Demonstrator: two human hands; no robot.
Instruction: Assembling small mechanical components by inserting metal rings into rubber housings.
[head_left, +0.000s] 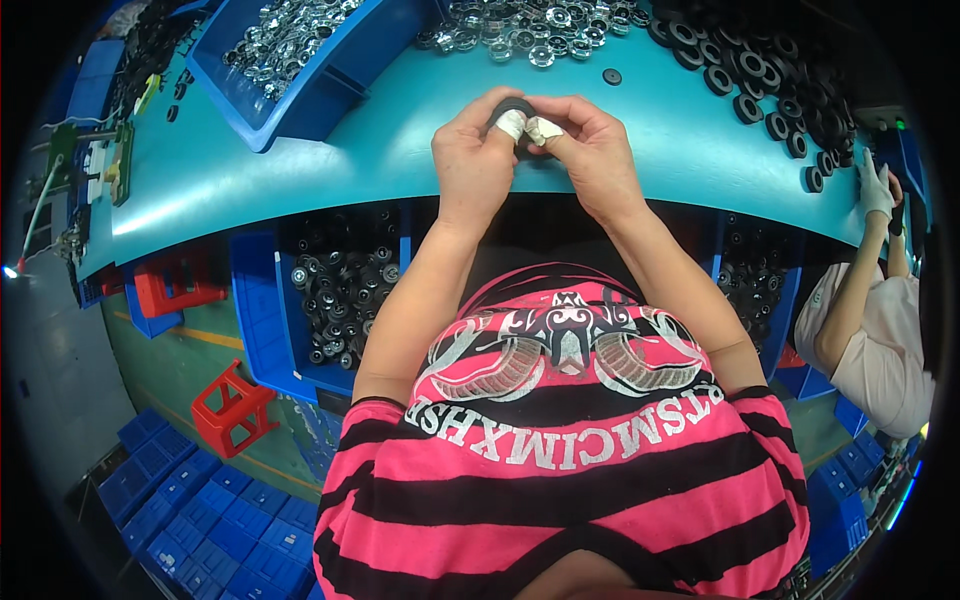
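Above the teal tabletop point(390, 140), near its front edge, my two hands meet around a small black rubber tyre point(513, 104). My left hand point(474, 165) pinches the tyre, its thumb pressed into the ring. From the other side my right hand point(597, 160) closes on it, fingers curled behind. Both thumbs wear white coverings, and their tips almost touch. The fingers hide most of the tyre, so whether a hub sits inside it I cannot tell. A loose black disc point(612, 76) lies on the table beyond my right hand.
A blue bin point(270, 115) of clear wheel hubs point(290, 40) stands at the back left, with more hubs point(545, 35) heaped beside it. Black tyres point(750, 70) spread over the far right. Below the table are a bin of finished-looking wheels point(345, 295) and a red stool point(233, 408). A co-worker's gloved hand point(876, 188) is at right.
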